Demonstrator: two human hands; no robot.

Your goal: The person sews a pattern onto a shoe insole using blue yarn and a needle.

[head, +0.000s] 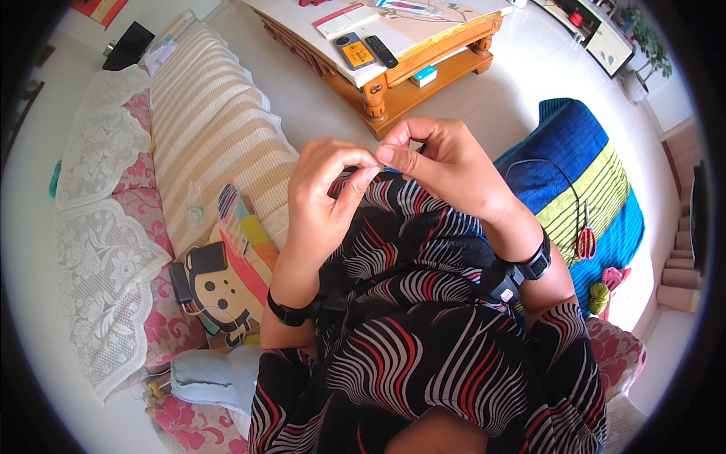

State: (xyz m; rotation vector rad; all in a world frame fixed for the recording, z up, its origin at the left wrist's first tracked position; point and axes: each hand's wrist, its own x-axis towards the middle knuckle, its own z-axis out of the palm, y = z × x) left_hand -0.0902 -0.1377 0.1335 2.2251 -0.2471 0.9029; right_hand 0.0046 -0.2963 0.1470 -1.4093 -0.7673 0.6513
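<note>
My left hand and my right hand meet above my lap, thumb and forefinger pinched on each. Their fingertips touch around a thin, small item that is mostly hidden; its kind is not clear. A bit of blue strand shows just below the fingertips. Something dark is partly visible behind the curled fingers of my right hand. Beneath both hands lies a black garment with white and red wavy stripes.
Red-handled scissors and a black cable lie on the striped cloth at right, near green yarn. A wooden coffee table ahead bears a phone and a remote control. A power bank rests on the sofa.
</note>
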